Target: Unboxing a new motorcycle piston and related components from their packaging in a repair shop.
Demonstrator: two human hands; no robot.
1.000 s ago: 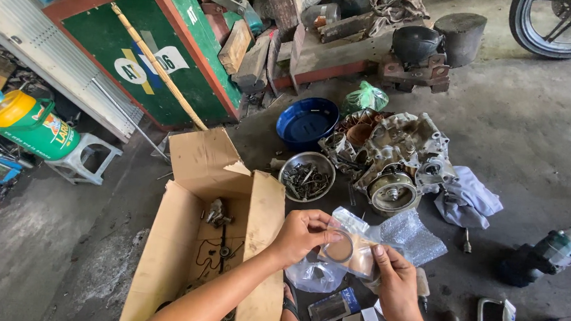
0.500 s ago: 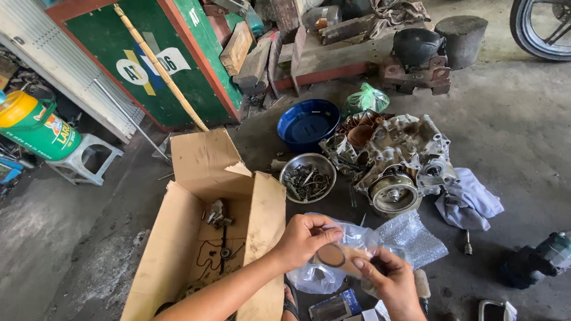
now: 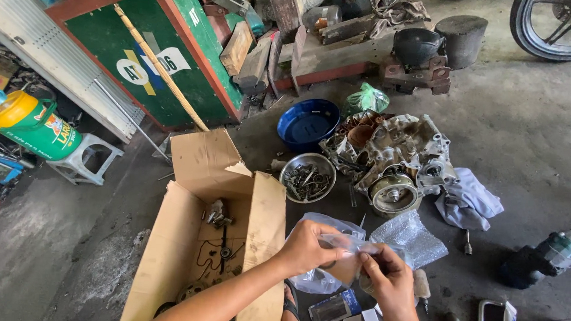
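The hands have drawn closer together — left hand (image 3: 307, 246) and right hand (image 3: 383, 279) both pinch a clear plastic bag (image 3: 346, 245), lower centre.

Both hands pinched a small clear plastic bag above the workshop floor.
I saw my left hand (image 3: 307, 246) and right hand (image 3: 387, 280) gripping the plastic bag (image 3: 349, 248) between them, beside an open cardboard box (image 3: 183, 253), with the engine block (image 3: 393, 163) and metal bowl (image 3: 307, 176) beyond.

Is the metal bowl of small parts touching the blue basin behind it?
Apart. The head view shows a strip of bare concrete floor between the metal bowl of small parts and the blue basin; their rims do not meet.
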